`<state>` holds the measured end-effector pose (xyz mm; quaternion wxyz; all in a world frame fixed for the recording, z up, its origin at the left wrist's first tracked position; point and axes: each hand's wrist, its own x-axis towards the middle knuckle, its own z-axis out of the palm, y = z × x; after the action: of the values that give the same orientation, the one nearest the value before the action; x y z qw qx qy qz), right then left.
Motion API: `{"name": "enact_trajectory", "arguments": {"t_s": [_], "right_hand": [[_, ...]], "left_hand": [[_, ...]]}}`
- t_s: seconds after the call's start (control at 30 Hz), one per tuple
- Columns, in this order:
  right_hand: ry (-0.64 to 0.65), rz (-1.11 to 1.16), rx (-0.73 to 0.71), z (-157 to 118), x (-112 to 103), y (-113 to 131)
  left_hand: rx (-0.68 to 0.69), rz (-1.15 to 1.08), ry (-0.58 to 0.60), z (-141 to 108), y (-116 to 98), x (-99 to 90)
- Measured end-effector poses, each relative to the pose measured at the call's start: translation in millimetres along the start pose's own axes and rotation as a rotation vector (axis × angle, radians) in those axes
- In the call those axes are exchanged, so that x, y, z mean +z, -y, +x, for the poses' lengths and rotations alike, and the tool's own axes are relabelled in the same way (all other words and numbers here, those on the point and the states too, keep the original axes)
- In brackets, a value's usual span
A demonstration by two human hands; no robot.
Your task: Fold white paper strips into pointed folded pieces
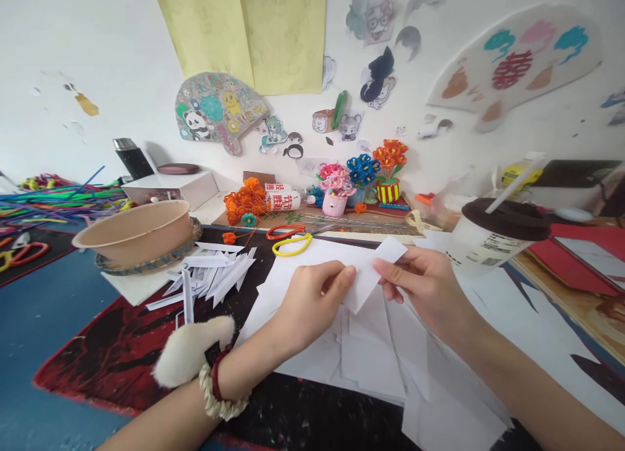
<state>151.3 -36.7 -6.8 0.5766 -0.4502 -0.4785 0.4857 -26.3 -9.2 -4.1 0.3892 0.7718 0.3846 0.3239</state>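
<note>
Between my two hands is a small folded piece of white paper [367, 283], held above the white sheets [364, 356] on the mat. My left hand [312, 301] pinches its left edge between thumb and curled fingers. On the other side, my right hand [420, 278] grips it with the thumb on top and fingers beneath. Beyond my left hand lie yellow-and-orange-handled scissors [293, 244]. Left of that hand is a heap of folded white paper strips [217, 272]. A fluffy white scrunchie-like item [193, 350] sits beside my left wrist.
A lidded drink cup [493, 233] with a straw stands at the right. To the left is a round tan bowl [139, 233]. Pipe-cleaner flower pots [336, 200] and orange flowers [247, 200] line the back, near the wall. More scissors [27, 256] lie far left.
</note>
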Motion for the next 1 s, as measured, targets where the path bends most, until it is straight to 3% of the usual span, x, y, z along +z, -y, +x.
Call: {"name": "enact_trajectory", "arguments": {"t_s": [0.17,0.43,0.67,0.87,1.0], "right_hand": [[0.276,0.051,0.222,-3,7,-4],[0.395,0.074,0.267,-6,9,-2],[0.232,0.089,0.221,-3,6,-3],[0.176,0.062,0.177,-3,4,-1],[0.040,0.070,0.120,-1,1,1]], "left_hand": [[0.019,0.066,0.008,-5,-5,3.1],[0.070,-0.011,0.034,-9,-9,4.3],[0.045,0.010,0.049,-9,-8,6.7],[0.087,0.059,0.046,-11,-10,6.9],[0.066,0.058,0.060,-10,-11,6.0]]}}
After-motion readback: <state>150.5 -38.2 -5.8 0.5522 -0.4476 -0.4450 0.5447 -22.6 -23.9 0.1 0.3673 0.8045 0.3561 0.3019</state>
